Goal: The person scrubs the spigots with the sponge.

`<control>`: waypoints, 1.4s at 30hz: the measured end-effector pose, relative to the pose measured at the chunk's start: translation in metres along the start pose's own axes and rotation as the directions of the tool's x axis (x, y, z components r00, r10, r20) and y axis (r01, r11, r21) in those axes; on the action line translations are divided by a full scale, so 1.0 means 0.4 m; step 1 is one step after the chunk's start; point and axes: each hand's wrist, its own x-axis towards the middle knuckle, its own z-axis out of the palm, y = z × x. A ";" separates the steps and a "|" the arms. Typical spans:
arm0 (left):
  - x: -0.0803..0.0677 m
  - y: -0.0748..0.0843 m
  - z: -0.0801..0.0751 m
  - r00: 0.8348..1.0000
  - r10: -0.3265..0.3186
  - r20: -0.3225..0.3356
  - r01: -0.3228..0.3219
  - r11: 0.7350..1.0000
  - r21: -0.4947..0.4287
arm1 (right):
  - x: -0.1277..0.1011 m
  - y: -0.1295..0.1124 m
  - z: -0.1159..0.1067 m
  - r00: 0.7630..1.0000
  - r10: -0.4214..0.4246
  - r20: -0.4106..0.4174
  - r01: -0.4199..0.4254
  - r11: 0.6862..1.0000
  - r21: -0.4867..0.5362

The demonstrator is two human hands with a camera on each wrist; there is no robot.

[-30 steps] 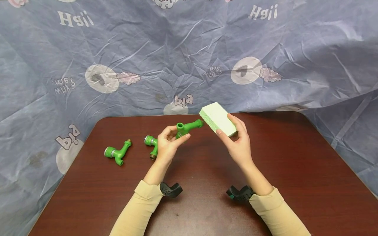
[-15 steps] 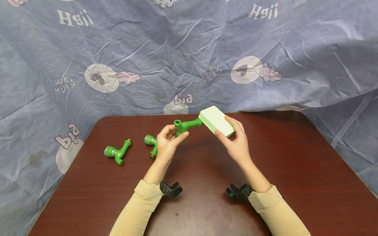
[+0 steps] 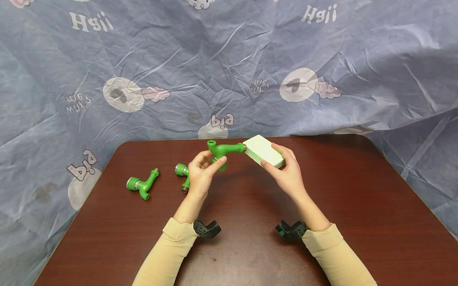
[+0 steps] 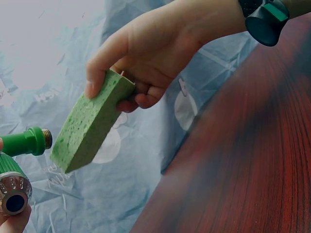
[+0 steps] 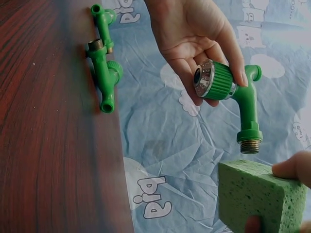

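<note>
Head view: left hand [image 3: 200, 174] grips a green faucet [image 3: 222, 150] above the desk [image 3: 358, 206] near its far edge; right hand [image 3: 288, 171] pinches a sponge [image 3: 262, 150] at the spout's threaded end; two spare faucets [image 3: 142, 186] lie toward the far left corner. Left wrist view: fingers curl round the sponge [image 4: 92, 128]. Right wrist view: fingers wrap the faucet [image 5: 228, 92].
</note>
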 end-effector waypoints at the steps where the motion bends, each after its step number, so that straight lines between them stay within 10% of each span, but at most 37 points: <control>1: 0.000 0.000 0.000 1.000 -0.002 -0.002 0.002 1.000 -0.003 | -0.001 0.000 0.001 1.000 0.002 0.019 -0.002 1.000 -0.004; 16: -0.005 0.038 0.013 0.994 -0.064 -0.088 0.072 0.993 0.098 | -0.012 -0.013 0.011 0.983 0.013 0.183 -0.021 0.999 0.042; 31: -0.009 0.043 0.008 0.987 -0.120 0.108 0.117 0.992 0.039 | -0.007 -0.004 0.006 0.986 0.055 0.155 -0.058 0.998 0.017; 42: -0.002 0.049 0.000 0.996 -0.085 -0.012 0.086 0.979 0.184 | -0.015 -0.039 0.003 0.987 0.054 0.151 -0.060 0.997 0.040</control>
